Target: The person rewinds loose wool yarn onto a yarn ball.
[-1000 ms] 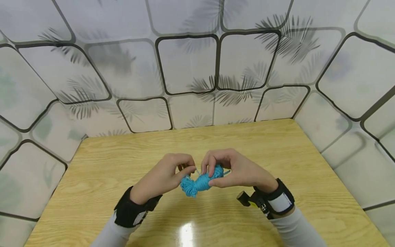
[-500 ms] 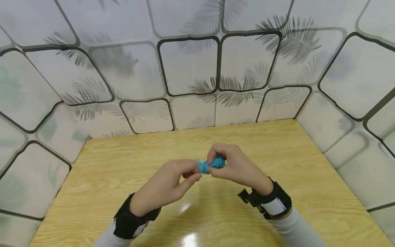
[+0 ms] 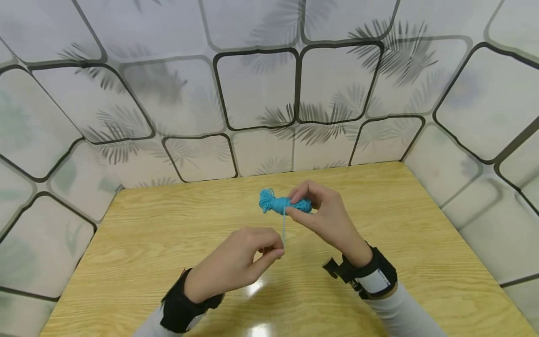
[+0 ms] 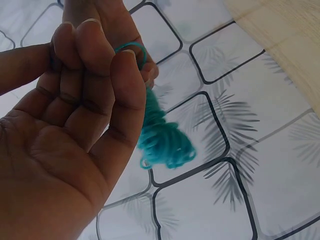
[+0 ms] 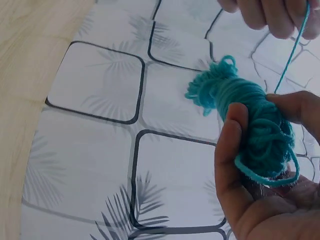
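Observation:
A small bundle of blue yarn (image 3: 278, 205), wound tightly round its middle with looped ends, is held up over the table. My right hand (image 3: 326, 213) grips its right end between thumb and fingers; in the right wrist view the yarn bundle (image 5: 245, 107) shows a loose loop near the palm. One strand (image 3: 284, 227) runs taut from the bundle down to my left hand (image 3: 248, 255). The left thumb and fingers pinch that strand below and left of the bundle. In the left wrist view, my left hand (image 4: 75, 125) partly covers the yarn (image 4: 165, 142).
The wooden table (image 3: 168, 220) lies beneath both hands. Patterned cloth walls (image 3: 257, 89) with dark outlines and leaf prints enclose it at the back and sides. Black straps with a camera (image 3: 362, 274) sit on the wrists.
The left hand first moved right onto the yarn, then pulled down from it, drawing out a strand. The right hand raised the bundle, whose left end now shows fully.

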Demonstrator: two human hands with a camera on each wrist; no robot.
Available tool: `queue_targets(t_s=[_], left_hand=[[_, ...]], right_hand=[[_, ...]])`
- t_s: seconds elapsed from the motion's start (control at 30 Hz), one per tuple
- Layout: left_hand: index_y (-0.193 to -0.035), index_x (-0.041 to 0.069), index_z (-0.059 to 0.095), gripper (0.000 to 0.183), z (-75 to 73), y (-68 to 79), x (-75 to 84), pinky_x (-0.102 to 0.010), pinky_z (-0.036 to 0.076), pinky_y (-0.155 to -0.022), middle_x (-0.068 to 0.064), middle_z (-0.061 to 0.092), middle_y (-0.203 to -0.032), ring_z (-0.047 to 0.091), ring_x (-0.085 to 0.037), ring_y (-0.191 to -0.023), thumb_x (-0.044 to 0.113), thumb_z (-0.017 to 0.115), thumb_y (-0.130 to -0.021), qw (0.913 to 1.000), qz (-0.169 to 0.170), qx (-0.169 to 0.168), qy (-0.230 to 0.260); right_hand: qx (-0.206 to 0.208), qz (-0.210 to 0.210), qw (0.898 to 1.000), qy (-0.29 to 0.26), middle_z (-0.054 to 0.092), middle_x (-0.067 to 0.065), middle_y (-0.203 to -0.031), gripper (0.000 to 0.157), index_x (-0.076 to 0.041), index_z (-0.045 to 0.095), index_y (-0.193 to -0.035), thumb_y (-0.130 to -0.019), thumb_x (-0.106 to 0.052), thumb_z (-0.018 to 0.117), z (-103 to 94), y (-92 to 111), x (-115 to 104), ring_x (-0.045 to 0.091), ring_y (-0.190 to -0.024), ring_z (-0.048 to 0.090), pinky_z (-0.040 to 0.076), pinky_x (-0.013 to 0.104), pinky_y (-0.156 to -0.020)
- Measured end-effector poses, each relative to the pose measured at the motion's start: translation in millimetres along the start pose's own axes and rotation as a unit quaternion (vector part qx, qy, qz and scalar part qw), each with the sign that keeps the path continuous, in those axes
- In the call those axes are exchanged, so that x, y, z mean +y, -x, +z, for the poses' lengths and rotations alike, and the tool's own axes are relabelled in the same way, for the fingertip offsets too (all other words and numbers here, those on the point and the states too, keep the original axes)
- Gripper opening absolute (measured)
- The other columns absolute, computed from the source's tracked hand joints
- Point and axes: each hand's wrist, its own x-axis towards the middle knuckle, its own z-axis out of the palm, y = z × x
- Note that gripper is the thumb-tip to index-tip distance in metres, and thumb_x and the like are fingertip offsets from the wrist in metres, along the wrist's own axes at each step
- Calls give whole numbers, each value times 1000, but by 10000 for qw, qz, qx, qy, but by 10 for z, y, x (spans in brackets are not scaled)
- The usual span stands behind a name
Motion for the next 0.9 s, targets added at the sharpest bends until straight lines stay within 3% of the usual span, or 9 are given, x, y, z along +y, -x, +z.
queue_targets(t_s=[0.2, 0.33, 0.43, 0.57, 0.67, 0.9], left_hand=[[-83, 14, 65, 14, 28, 1, -135, -26, 54, -60, 5, 59, -70, 53, -4, -67, 6, 64, -95, 9999, -90, 125, 65], [-87, 12, 68, 10, 38, -9, -275, -28, 56, -59, 3, 64, -71, 57, -6, -66, 4, 65, -93, 9990, -361, 103, 248], [-88, 10, 69, 12, 20, -11, -358, -28, 56, -58, -1, 68, -74, 59, -7, -65, -1, 65, -91, 9962, -619, 179, 594], [-87, 11, 68, 18, -38, 4, -420, -28, 52, -59, -2, 68, -77, 55, -9, -64, -7, 67, -88, 9922, -710, 343, 963], [-88, 15, 69, 19, -85, 14, -441, -31, 52, -62, 0, 68, -80, 55, -11, -66, -4, 68, -89, 9924, -570, 417, 1012], [-88, 13, 72, 12, -156, 23, -460, -34, 58, -67, -1, 72, -80, 62, -9, -70, 4, 66, -93, 9911, -436, 196, 1244]], right_hand=[[-279, -77, 9943, -1028, 63, 11, -107, 13, -1, 59, -90, -87, 2, 71, -38, -2, -22, 23, -91, 63, 53, 24, -71], [-807, -235, 9775, -1935, 61, 10, -107, 12, 3, 57, -92, -87, 7, 68, -42, 1, -24, 26, -93, 61, 54, 21, -71], [-1357, -397, 9632, -2288, 61, 10, -106, 12, 4, 57, -92, -88, 6, 68, -36, 6, -5, 27, -92, 61, 55, 21, -72], [-2102, -589, 9499, -2239, 62, 14, -103, 13, 1, 58, -94, -87, 8, 67, -23, 8, 29, 28, -90, 61, 55, 27, -75], [-2504, -546, 9441, -2074, 62, 16, -101, 16, -1, 59, -95, -87, 9, 67, -15, 8, 39, 29, -90, 60, 55, 33, -80], [-2851, -272, 9434, -1673, 63, 15, -100, 16, -5, 61, -94, -87, 5, 70, -10, 10, 56, 28, -94, 61, 53, 45, -86]])
